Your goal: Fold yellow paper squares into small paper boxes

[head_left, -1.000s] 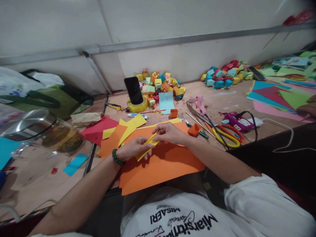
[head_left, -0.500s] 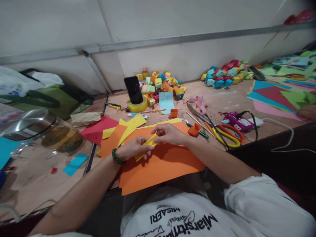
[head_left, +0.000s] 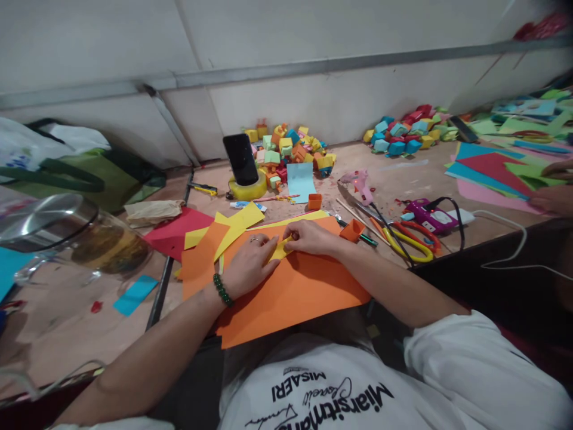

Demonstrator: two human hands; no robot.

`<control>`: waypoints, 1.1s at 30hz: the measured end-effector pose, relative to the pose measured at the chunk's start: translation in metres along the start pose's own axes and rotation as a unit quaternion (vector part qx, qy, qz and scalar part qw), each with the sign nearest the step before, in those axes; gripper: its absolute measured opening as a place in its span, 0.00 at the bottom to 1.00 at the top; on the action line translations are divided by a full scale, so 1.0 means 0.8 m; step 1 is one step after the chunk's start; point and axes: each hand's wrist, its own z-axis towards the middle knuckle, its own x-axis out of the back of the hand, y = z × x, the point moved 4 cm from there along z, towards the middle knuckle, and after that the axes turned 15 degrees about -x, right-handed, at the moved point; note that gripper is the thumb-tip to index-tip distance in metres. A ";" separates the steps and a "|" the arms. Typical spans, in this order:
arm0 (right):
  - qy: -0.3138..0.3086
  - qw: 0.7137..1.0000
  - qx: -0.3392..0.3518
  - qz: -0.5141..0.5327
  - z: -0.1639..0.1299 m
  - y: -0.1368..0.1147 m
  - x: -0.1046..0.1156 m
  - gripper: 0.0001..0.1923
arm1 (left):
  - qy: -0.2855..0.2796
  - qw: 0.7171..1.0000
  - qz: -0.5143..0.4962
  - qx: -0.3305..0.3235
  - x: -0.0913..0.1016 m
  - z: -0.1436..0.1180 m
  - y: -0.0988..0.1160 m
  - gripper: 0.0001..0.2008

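- A small yellow paper strip point(head_left: 281, 249), thin and creased into a narrow folded shape, lay flat on a large smooth orange sheet point(head_left: 290, 292) spread over the wooden worktop point(head_left: 403, 173).
- The left hand point(head_left: 250, 266), with a green bead bracelet point(head_left: 222, 289) at the wrist, lay palm down with fingers together, pressing the near end of the strip against the sheet.
- The right hand point(head_left: 311, 237) was closed in a pinch, thumb and fingertips clamped on the strip's far end, touching the left hand's fingertips.
- Just right of the right hand stood a small open orange paper box point(head_left: 351, 230); beyond it lay yellow-handled scissors point(head_left: 405, 242) and a pink glue gun point(head_left: 362, 186).
- Left of the left hand lay loose yellow sheets point(head_left: 233, 227) and a red sheet point(head_left: 176, 233), overlapping.
- Ahead of both hands, a dark phone point(head_left: 240, 159) stood upright in a roll of tape point(head_left: 245, 190), before a heap of small coloured paper cubes point(head_left: 289, 152).
- Well to the right, another person's hand point(head_left: 553, 198) rested on stacked coloured paper.
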 end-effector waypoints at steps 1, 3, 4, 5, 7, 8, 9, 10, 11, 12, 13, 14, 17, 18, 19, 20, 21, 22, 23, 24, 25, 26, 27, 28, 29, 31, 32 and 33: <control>0.007 1.000 -0.003 -0.027 -0.002 -0.001 0.001 0.07 | -0.007 1.000 0.011 -0.008 0.000 0.001 0.002 0.17; 0.008 0.998 -0.012 -0.061 -0.005 -0.003 0.004 0.09 | -0.028 0.999 0.028 -0.018 0.001 0.002 0.004 0.15; 0.004 0.997 -0.014 -0.071 -0.007 -0.005 0.004 0.09 | -0.036 0.999 0.034 -0.021 0.002 0.002 0.006 0.13; 0.000 0.997 -0.013 -0.077 -0.007 -0.005 0.005 0.09 | -0.042 0.998 0.040 -0.023 0.003 0.002 0.007 0.13; -0.013 0.997 0.000 -0.079 -0.008 -0.007 0.006 0.10 | -0.048 0.997 0.051 -0.026 0.006 0.002 0.008 0.12; -0.018 0.997 0.009 -0.078 -0.008 -0.008 0.006 0.11 | -0.052 0.997 0.056 -0.027 0.006 0.002 0.009 0.11; -0.021 0.997 0.017 -0.076 -0.008 -0.008 0.007 0.12 | -0.055 0.996 0.061 -0.028 0.007 0.002 0.009 0.11; -0.023 0.997 0.024 -0.075 -0.007 -0.007 0.008 0.14 | -0.058 0.996 0.067 -0.028 0.008 0.002 0.010 0.11; -0.024 0.996 0.029 -0.075 -0.007 -0.007 0.008 0.14 | -0.061 0.995 0.071 -0.029 0.010 0.002 0.011 0.11; -0.025 0.996 0.032 -0.075 -0.007 -0.006 0.008 0.15 | -0.062 0.995 0.074 -0.030 0.011 0.002 0.012 0.11; -0.026 0.996 0.034 -0.075 -0.006 -0.006 0.008 0.16 | -0.063 0.995 0.077 -0.031 0.013 0.002 0.013 0.12; -0.028 0.996 0.035 -0.073 -0.006 -0.005 0.008 0.16 | -0.065 0.994 0.077 -0.031 0.014 0.001 0.014 0.12; -0.039 0.997 0.034 -0.065 -0.005 -0.003 0.007 0.16 | -0.069 0.994 0.075 -0.030 0.017 -0.001 0.015 0.13; -0.041 0.997 0.034 -0.064 -0.004 -0.003 0.007 0.16 | -0.069 0.994 0.074 -0.027 0.017 -0.001 0.014 0.13; -0.044 0.996 0.036 -0.064 -0.004 -0.003 0.007 0.16 | -0.068 0.995 0.073 -0.023 0.017 -0.002 0.014 0.13; -0.047 0.996 0.038 -0.064 -0.003 -0.002 0.007 0.17 | -0.066 0.995 0.071 -0.019 0.017 -0.003 0.013 0.13; -0.048 0.996 0.041 -0.064 -0.003 -0.002 0.008 0.17 | -0.064 0.996 0.067 -0.013 0.017 -0.004 0.012 0.13; -0.050 0.996 0.046 -0.063 -0.003 -0.002 0.008 0.17 | -0.061 0.996 0.062 -0.005 0.017 -0.004 0.011 0.13; -0.054 0.995 0.052 -0.060 -0.004 -0.002 0.009 0.16 | -0.059 0.997 0.054 0.004 0.017 -0.005 0.011 0.13; -0.059 0.995 0.057 -0.057 -0.004 -0.003 0.010 0.17 | -0.058 0.997 0.046 0.013 0.017 -0.005 0.011 0.13; -0.064 0.994 0.063 -0.055 -0.005 -0.003 0.011 0.17 | -0.060 0.997 0.041 0.023 0.018 -0.005 0.010 0.13; -0.068 0.994 0.068 -0.057 -0.006 -0.003 0.011 0.19 | -0.064 0.997 0.039 0.033 0.018 -0.005 0.011 0.13; -0.071 0.993 0.072 -0.062 -0.007 -0.004 0.011 0.21 | -0.069 0.996 0.041 0.041 0.019 -0.005 0.011 0.13; -0.069 0.992 0.074 -0.071 -0.008 -0.004 0.011 0.23 | -0.075 0.995 0.047 0.046 0.019 -0.004 0.011 0.13; -0.065 0.992 0.076 -0.081 -0.009 -0.005 0.010 0.24 | -0.082 0.994 0.054 0.051 0.020 -0.004 0.012 0.14; -0.051 0.991 0.079 -0.098 -0.011 -0.006 0.009 0.25 | -0.091 0.992 0.067 0.056 0.020 -0.004 0.013 0.14; -0.045 0.990 0.080 -0.104 -0.011 -0.007 0.008 0.24 | -0.092 0.992 0.069 0.055 0.021 -0.004 0.013 0.14; -0.040 0.990 0.084 -0.109 -0.011 -0.008 0.007 0.22 | -0.092 0.992 0.071 0.052 0.021 -0.004 0.014 0.14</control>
